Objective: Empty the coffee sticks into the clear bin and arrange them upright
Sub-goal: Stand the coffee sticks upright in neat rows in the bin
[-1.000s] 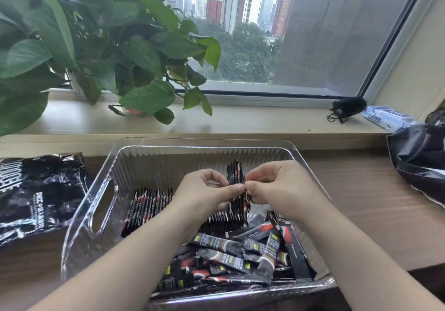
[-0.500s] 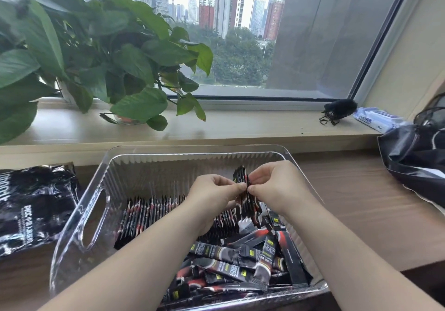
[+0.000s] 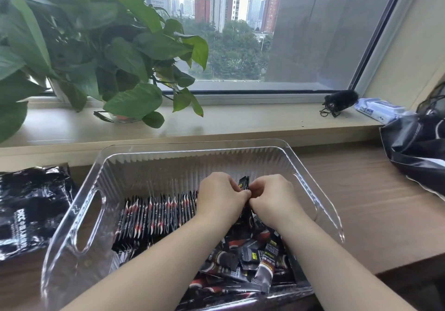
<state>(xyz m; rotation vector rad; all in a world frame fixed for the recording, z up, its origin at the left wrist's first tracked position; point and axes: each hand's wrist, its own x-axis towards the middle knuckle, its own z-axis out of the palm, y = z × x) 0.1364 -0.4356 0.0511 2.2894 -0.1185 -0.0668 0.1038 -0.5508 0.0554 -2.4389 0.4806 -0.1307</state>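
Observation:
A clear ribbed bin (image 3: 89, 204) stands on the wooden desk in front of me. Inside it, a row of black-and-red coffee sticks (image 3: 156, 214) stands upright along the left and middle. A loose heap of coffee sticks (image 3: 250, 265) lies flat at the near right. My left hand (image 3: 219, 197) and my right hand (image 3: 272, 197) meet at the right end of the row. Both pinch a small bundle of sticks (image 3: 243, 183) held upright, its top showing between the fingers.
A crumpled black coffee bag (image 3: 31, 204) lies left of the bin. A leafy potted plant (image 3: 96, 53) fills the windowsill at the left. A black pouch (image 3: 339, 101) and a wipes pack (image 3: 378, 112) sit on the sill at right; a black plastic bag (image 3: 419, 149) lies on the desk's right.
Both hands have lowered the pinched bundle toward the right end of the upright row, so less of it shows above the fingers. The view has tilted slightly.

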